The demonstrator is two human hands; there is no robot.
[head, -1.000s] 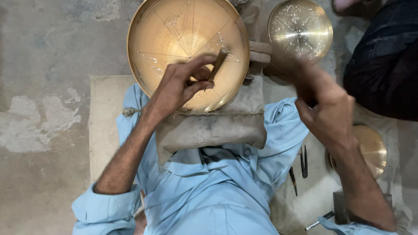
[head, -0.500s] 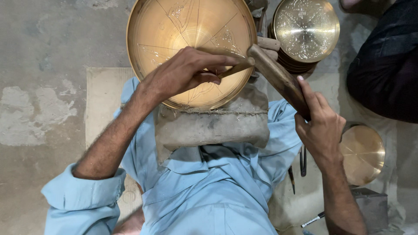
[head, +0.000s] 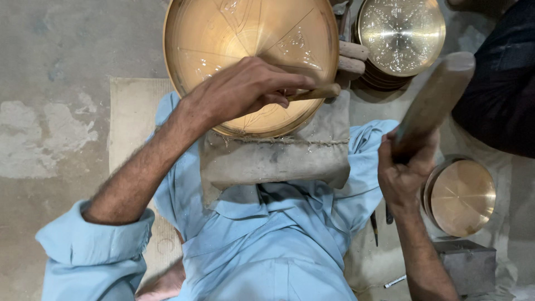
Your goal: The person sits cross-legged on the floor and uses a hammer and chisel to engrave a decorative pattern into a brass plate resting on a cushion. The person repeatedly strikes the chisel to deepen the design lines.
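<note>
My left grip (head: 245,89) is closed around a slim chisel (head: 315,92), its wooden-coloured shaft sticking out past my fingers toward the right, with the working end hidden under my hand against the big brass plate (head: 223,33). The plate lies face up across a grey cloth pad (head: 278,159) on my lap, its far rim running out of view at the top, and fine engraved lines cross its surface like spokes. My right grip (head: 404,167) is clenched on the handle of a wooden mallet (head: 437,95), which is raised and tilted up to the right, well clear of the chisel. My sleeves and tunic are light blue, the left sleeve (head: 92,248) rolled at the elbow. Beyond the plate's right edge stands a stack of engraved brass plates (head: 401,36), bright with reflected light, and two wooden tool handles (head: 352,57) lie between that stack and my plate. A smaller plain brass dish (head: 462,195) sits just right of my right wrist, with a grey metal block (head: 468,265) below it. Another person's dark sleeve (head: 501,100) fills the upper right. The floor (head: 56,83) on my left is bare, patchy concrete.
</note>
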